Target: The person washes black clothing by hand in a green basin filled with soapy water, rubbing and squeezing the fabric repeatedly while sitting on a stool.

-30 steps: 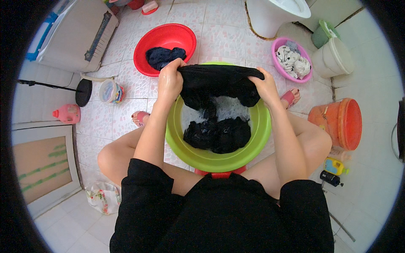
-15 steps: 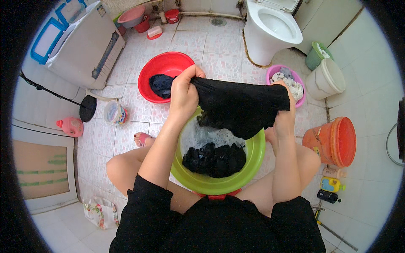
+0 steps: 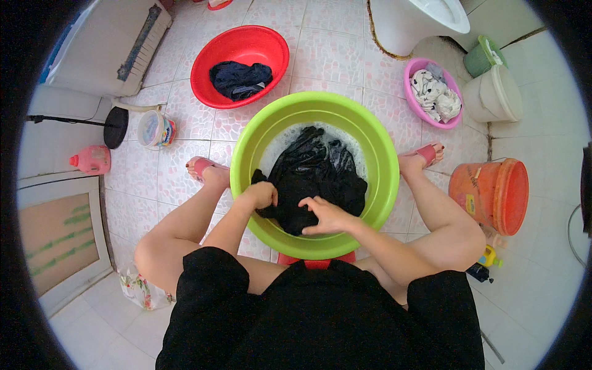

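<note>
Between my legs stands a large lime-green basin (image 3: 381, 203) with foamy water in it. Wet black clothing (image 3: 317, 163) lies bunched in the water, and I cannot tell how many pieces there are. At the basin's near left side, my left hand (image 3: 261, 195) is curled around an edge of the black cloth, with fabric showing above and below the fingers. My right hand (image 3: 327, 217) rests over the near part of the clothing, its thumb and fingers spread and no cloth visibly gripped.
Beyond the green basin is a red basin (image 3: 280, 58) holding dark clothes. A pink basin (image 3: 409, 92) of white laundry sits far right. An orange bucket (image 3: 481, 191) stands at right, a small white tub (image 3: 150, 128) and a pink detergent bottle (image 3: 92, 160) at left.
Both hands have come down from above the basin, lowering the stretched black garment into the water. The right hand has let go of it. The view has tilted closer to the basin.
</note>
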Demonstrator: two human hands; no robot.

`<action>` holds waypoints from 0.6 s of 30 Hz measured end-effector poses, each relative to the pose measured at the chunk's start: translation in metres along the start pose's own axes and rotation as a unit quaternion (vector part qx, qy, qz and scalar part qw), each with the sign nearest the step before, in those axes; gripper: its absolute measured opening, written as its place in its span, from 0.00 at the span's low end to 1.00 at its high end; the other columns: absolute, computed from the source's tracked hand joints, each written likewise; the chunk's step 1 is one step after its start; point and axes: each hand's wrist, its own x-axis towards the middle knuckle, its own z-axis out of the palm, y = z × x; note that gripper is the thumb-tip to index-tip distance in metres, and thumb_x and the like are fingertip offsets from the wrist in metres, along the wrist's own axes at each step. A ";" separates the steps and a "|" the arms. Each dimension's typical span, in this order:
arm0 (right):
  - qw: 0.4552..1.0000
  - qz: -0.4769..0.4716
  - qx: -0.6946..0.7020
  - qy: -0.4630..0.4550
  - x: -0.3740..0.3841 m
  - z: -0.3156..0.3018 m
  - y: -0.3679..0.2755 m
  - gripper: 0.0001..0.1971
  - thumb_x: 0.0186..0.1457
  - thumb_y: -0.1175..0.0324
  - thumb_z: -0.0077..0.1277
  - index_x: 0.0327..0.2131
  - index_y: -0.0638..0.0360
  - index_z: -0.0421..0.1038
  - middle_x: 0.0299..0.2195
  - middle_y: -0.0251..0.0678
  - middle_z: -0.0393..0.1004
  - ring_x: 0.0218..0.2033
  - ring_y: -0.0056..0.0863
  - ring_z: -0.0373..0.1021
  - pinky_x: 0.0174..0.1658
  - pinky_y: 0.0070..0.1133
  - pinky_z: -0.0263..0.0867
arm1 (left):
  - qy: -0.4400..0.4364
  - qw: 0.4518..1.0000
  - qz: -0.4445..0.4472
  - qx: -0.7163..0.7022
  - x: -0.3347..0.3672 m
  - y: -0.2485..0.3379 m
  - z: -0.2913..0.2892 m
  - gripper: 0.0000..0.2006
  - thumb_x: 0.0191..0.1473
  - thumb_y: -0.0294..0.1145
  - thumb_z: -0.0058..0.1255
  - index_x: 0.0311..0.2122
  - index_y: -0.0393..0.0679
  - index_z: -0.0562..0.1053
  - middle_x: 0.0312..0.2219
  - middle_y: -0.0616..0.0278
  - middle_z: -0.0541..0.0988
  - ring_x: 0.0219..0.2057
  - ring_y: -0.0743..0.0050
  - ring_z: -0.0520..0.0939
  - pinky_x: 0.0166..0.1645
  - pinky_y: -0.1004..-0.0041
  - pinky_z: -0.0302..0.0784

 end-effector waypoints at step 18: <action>0.934 0.207 -0.249 0.148 0.098 -0.058 0.117 0.25 0.38 0.61 0.59 0.42 0.53 0.65 0.44 0.42 0.63 0.44 0.41 0.63 0.44 0.32 0.63 | 0.303 0.919 -0.180 -0.179 0.116 0.001 0.031 0.34 0.39 0.34 0.53 0.54 0.43 0.55 0.48 0.40 0.61 0.47 0.44 0.66 0.51 0.60 0.62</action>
